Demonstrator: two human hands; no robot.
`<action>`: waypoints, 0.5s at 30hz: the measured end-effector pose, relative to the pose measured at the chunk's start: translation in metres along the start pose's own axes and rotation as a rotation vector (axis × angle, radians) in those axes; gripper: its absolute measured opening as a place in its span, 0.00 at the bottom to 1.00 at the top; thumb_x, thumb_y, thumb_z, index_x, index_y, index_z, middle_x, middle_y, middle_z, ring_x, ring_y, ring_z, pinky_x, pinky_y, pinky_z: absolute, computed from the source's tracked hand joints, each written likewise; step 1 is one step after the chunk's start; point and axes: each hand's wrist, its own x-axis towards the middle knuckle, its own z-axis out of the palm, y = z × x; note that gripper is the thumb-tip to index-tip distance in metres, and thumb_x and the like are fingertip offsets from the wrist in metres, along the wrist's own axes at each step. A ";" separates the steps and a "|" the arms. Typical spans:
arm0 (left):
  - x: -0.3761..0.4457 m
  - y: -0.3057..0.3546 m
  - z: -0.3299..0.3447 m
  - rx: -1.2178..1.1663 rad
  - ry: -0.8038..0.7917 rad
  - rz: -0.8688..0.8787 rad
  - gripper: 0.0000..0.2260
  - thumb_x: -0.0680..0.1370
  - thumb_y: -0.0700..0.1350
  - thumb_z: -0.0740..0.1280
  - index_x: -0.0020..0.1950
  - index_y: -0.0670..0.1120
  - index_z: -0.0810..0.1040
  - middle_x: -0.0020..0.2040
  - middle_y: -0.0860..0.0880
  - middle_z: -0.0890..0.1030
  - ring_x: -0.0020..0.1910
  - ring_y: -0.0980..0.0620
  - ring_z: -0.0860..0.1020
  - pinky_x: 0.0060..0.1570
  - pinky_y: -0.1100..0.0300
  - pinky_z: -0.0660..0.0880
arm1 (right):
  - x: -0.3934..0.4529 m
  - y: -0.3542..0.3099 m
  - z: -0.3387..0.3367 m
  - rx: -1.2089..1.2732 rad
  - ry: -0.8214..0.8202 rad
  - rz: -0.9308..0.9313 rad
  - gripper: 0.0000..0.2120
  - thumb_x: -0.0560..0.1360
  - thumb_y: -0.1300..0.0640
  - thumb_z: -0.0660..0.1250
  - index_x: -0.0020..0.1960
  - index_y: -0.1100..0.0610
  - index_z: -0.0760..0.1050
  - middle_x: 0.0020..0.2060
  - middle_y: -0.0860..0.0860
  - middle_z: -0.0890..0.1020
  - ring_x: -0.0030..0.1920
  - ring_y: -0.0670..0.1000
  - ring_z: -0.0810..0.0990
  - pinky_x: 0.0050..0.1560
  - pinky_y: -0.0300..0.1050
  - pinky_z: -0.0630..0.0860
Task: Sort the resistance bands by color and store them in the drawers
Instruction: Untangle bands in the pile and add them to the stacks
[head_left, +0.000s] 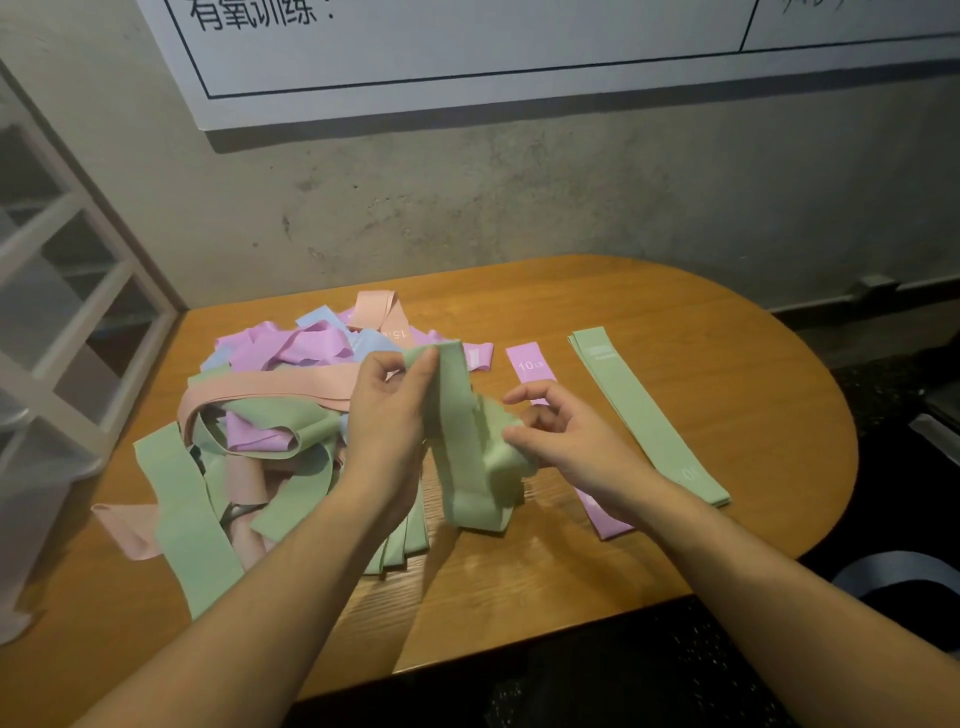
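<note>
A tangled heap of resistance bands (280, 415) in green, pink, peach and pale blue lies on the left half of the wooden table (727, 332). Over the table's middle, both hands hold one green band (462, 447) that hangs down twisted. My left hand (389, 410) pinches its top end between thumb and fingers. My right hand (561, 436) grips its bunched middle part. To the right, a flat green band (644, 415) lies stretched out alone, and a pink band (527, 366) marked 10 LB lies beside it, partly hidden under my right hand and forearm.
A translucent plastic drawer unit (62, 332) stands at the table's left edge against the concrete wall. A white board with black lines hangs above. The table's rounded right end and front edge border a dark floor. Several flat green bands (405, 545) lie under my left wrist.
</note>
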 end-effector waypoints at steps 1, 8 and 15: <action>0.003 0.001 0.000 -0.062 -0.008 -0.050 0.06 0.82 0.47 0.66 0.51 0.46 0.72 0.41 0.45 0.78 0.39 0.50 0.75 0.40 0.54 0.71 | 0.001 0.003 0.000 -0.059 0.039 -0.001 0.11 0.77 0.63 0.70 0.54 0.49 0.77 0.37 0.49 0.75 0.39 0.49 0.75 0.41 0.44 0.73; 0.014 0.006 -0.003 -0.494 -0.115 -0.299 0.12 0.80 0.36 0.58 0.64 0.41 0.70 0.46 0.43 0.75 0.45 0.48 0.76 0.48 0.53 0.76 | 0.003 0.010 0.010 -0.199 0.102 0.011 0.16 0.77 0.61 0.69 0.57 0.47 0.67 0.43 0.47 0.76 0.32 0.43 0.74 0.35 0.39 0.69; 0.014 0.018 0.004 -0.553 -0.080 -0.315 0.22 0.80 0.33 0.62 0.74 0.32 0.65 0.48 0.41 0.77 0.46 0.46 0.80 0.53 0.50 0.80 | 0.009 0.007 0.017 0.046 0.027 0.084 0.12 0.85 0.49 0.56 0.63 0.52 0.73 0.38 0.51 0.82 0.38 0.47 0.80 0.42 0.43 0.77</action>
